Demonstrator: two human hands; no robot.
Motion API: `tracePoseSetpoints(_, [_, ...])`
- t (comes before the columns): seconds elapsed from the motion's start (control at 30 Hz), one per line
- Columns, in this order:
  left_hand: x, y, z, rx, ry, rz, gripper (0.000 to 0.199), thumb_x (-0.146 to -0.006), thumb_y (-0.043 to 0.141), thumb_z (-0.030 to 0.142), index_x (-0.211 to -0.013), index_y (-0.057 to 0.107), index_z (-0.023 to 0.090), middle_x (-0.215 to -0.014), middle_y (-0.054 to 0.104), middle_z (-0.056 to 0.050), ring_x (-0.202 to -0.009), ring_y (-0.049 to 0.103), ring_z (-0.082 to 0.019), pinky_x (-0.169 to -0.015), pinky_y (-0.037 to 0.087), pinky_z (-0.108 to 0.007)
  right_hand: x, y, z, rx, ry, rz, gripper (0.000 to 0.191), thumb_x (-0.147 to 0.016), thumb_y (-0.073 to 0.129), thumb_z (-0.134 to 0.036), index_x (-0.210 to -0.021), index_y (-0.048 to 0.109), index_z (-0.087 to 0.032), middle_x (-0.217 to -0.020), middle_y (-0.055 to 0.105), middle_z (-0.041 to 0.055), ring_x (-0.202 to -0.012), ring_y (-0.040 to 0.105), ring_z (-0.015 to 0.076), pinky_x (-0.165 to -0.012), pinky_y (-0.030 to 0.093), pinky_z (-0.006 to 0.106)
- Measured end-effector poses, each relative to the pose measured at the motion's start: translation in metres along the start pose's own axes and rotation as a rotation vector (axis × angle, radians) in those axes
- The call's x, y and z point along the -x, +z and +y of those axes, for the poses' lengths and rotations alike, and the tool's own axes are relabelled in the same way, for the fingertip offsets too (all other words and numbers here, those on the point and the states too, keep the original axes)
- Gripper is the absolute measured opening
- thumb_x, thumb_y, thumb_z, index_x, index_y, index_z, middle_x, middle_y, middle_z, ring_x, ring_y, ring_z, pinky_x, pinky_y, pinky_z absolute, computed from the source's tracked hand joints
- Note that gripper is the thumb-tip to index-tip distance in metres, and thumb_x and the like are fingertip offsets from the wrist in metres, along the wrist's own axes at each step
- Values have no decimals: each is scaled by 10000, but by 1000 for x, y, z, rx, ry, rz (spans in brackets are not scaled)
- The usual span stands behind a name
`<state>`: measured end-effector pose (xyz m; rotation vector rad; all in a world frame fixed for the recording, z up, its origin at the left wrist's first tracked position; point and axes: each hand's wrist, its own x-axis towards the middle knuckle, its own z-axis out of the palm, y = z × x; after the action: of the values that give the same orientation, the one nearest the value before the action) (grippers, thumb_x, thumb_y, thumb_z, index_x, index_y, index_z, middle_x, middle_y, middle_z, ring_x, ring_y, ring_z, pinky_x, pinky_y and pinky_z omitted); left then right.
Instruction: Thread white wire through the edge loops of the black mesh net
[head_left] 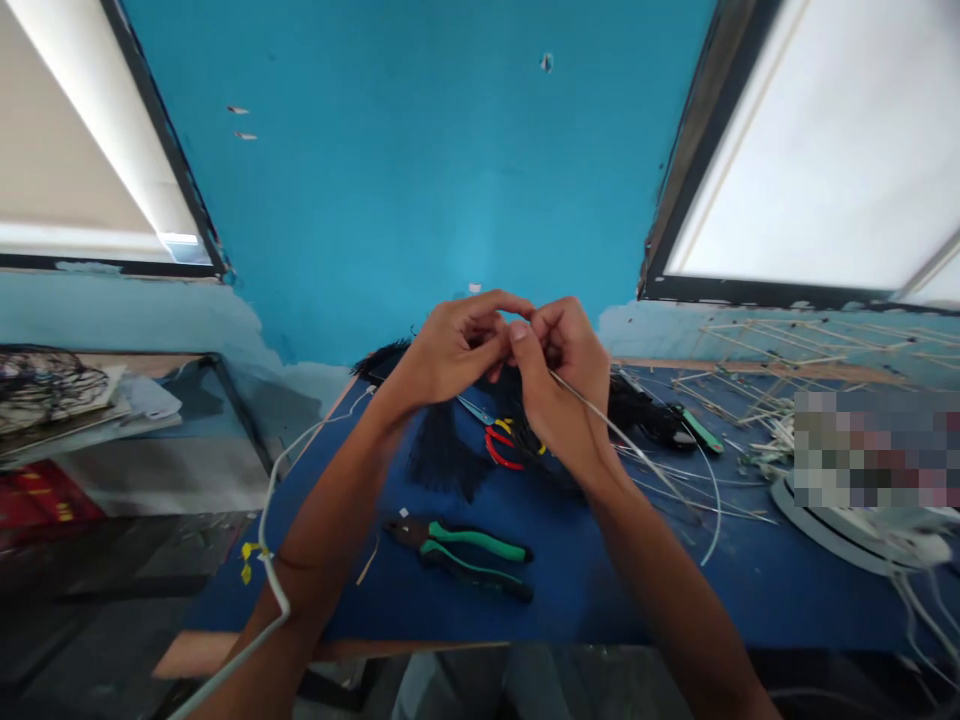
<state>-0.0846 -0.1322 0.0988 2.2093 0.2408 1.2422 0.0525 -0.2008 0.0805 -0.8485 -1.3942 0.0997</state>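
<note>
Both my hands are raised over the blue table (pixel 592 590), with their fingertips meeting. A thin pale wire (pixel 615 432) comes out from under my right hand (pixel 564 365), which is closed on it, and slopes down to the right. My left hand (pixel 469 345) is closed in a pinch against the right fingertips; what it holds there is hidden. Below the hands lie a bundle of black fringe-like strands (pixel 446 455) and a tool with red and yellow handles (pixel 504 445). Nearer to me rest pliers (pixel 469 555) with green and black handles.
A white cable (pixel 274 540) runs past my left forearm, near a yellow scrap (pixel 247 562). To the right are loose wires (pixel 712 480), a green-handled tool (pixel 701 430), a frame of thin sticks (pixel 757 370) and a round white object (pixel 825 535). A blue wall (pixel 450 180) stands behind.
</note>
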Motion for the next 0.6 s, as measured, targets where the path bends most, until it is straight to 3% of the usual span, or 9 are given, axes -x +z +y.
tracePoseSetpoints(0.1, [-2, -5, -10, -59, -12, -84, 162, -949, 616, 273, -1045, 685, 162, -747, 680, -4, -559, 571, -81, -526, 446, -214, -16, 3, 12, -166, 126, -76, 317, -940, 680, -418, -792, 471, -232, -567, 524, -82, -467, 516, 72, -458, 376, 205])
tracePoseSetpoints(0.23, [-3, -9, -17, -436, 54, -22, 116, -915, 624, 237, -849, 678, 159, -671, 672, 11, -570, 565, -87, -564, 399, -232, -41, 2, 21, -292, 222, -216, 395, -863, 761, -468, -723, 490, -218, -530, 526, -73, -421, 486, 66, -420, 367, 205])
tracePoseSetpoints(0.33, [-6, -13, -24, -556, 41, 46, 269, -997, 525, 289, -831, 697, 167, -678, 698, 13, -582, 586, -90, -606, 401, -242, -42, 4, 22, -428, 288, -228, 353, -798, 828, -389, -828, 521, -215, -631, 578, -69, -547, 571, 71, -543, 467, 196])
tracePoseSetpoints(0.4, [-8, -19, -31, -592, -25, 165, 346, -1021, 485, 310, -778, 687, 168, -667, 697, 9, -590, 589, -97, -623, 404, -248, -29, 8, 26, -517, 368, -220, 344, -832, 781, -383, -945, 493, -233, -745, 598, -64, -678, 640, 89, -682, 538, 221])
tracePoseSetpoints(0.47, [-9, -25, -38, -585, -94, 306, 357, -1017, 487, 322, -754, 675, 171, -652, 687, 7, -579, 575, -103, -607, 398, -247, -6, 13, 39, -399, 466, -336, 228, -965, 580, -429, -1006, 442, -253, -821, 602, -50, -753, 676, 110, -754, 569, 264])
tracePoseSetpoints(0.53, [-9, -32, -44, -550, -129, 399, 347, -1013, 484, 333, -770, 677, 177, -665, 690, 4, -575, 566, -105, -582, 391, -240, 20, 20, 61, 98, 532, -679, 186, -1055, 325, -376, -1054, 458, -247, -881, 656, -11, -825, 709, 129, -775, 569, 271])
tracePoseSetpoints(0.6, [-9, -38, -47, -521, -131, 421, 333, -1008, 489, 346, -789, 679, 182, -679, 694, 2, -567, 553, -102, -564, 386, -234, 44, 25, 89, 331, 563, -766, 177, -1020, 408, -291, -1010, 554, -191, -949, 710, 85, -938, 721, 206, -854, 555, 337])
